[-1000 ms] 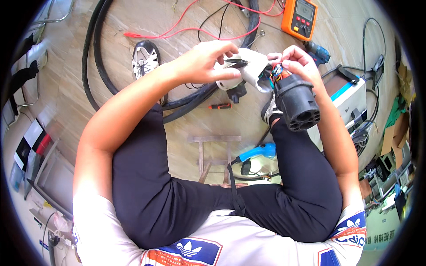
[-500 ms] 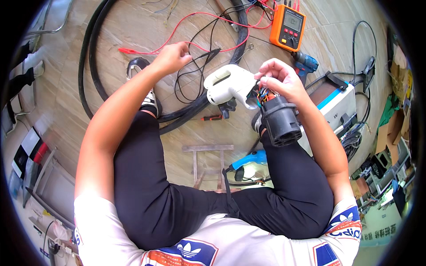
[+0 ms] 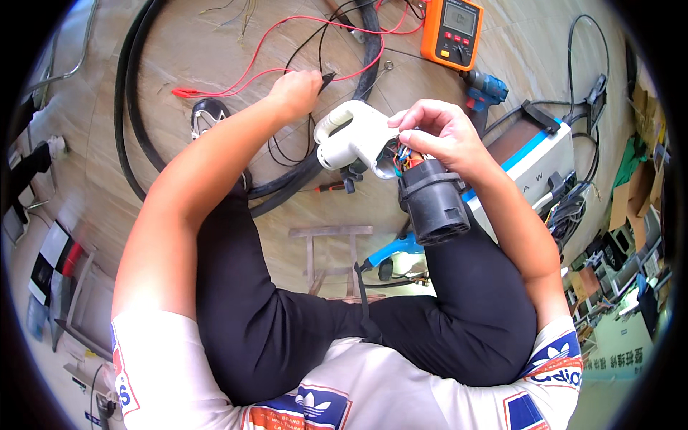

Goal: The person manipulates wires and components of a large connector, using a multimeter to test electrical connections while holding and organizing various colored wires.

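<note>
Your left hand (image 3: pixel 295 94) grips a black clip (image 3: pixel 327 80) just beyond the white handle (image 3: pixel 351 137); your right hand (image 3: pixel 437 135) seems to pinch colored wires (image 3: pixel 410 157) between handle and black plug (image 3: pixel 436 208), probably to steady them.

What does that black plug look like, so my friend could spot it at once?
Find the dark-trousered right leg, then look above it to the right hand. Just below that hand is the black plug, a chunky cylinder. Unlike the smooth white housing beside it, it is dark, with colourful wires at its upper end.
</note>
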The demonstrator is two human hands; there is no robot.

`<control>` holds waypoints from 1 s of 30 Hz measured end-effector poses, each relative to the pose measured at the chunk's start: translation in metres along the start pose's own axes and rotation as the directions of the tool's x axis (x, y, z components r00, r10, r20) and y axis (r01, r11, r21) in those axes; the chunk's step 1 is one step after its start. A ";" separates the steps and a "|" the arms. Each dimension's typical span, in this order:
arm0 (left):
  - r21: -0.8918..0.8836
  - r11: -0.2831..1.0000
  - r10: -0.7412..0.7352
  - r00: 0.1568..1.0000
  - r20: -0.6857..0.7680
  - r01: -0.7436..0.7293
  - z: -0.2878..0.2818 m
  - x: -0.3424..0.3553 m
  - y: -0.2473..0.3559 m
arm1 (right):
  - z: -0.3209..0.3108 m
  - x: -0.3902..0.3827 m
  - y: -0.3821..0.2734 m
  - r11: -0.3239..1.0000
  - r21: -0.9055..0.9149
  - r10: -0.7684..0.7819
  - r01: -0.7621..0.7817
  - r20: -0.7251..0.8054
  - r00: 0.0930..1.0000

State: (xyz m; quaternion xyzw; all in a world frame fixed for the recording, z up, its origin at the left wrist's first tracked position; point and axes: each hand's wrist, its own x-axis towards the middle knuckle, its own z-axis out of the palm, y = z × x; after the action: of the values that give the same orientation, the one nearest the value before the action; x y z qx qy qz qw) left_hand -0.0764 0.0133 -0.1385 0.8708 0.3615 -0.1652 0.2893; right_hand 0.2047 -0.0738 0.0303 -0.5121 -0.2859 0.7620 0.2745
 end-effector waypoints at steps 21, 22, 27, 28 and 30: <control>-0.681 0.686 0.350 0.937 0.004 -0.254 -0.089 -0.081 0.088 | -0.008 -0.004 0.012 0.994 0.087 -0.061 0.060 0.001 0.998; -0.690 0.685 0.338 0.941 0.018 -0.232 -0.088 -0.081 0.088 | -0.007 -0.004 0.010 0.995 0.089 -0.053 0.052 0.002 0.999; -0.761 0.628 0.297 0.954 0.040 -0.164 -0.084 -0.085 0.089 | -0.004 -0.006 0.008 0.993 0.113 -0.028 0.031 -0.024 0.999; -0.749 0.642 0.295 0.954 0.046 -0.162 -0.085 -0.084 0.090 | -0.007 -0.006 0.009 0.994 0.108 -0.030 0.032 -0.018 0.999; -0.725 0.670 0.289 0.955 0.058 -0.159 -0.090 -0.081 0.092 | -0.008 -0.006 0.010 0.993 0.115 -0.028 0.030 -0.013 1.000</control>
State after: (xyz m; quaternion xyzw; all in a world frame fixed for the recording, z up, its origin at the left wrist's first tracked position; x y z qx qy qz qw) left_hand -0.0581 -0.0271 0.0073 0.7109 0.2612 -0.0480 0.6512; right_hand 0.2126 -0.0841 0.0244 -0.4956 -0.2475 0.7702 0.3161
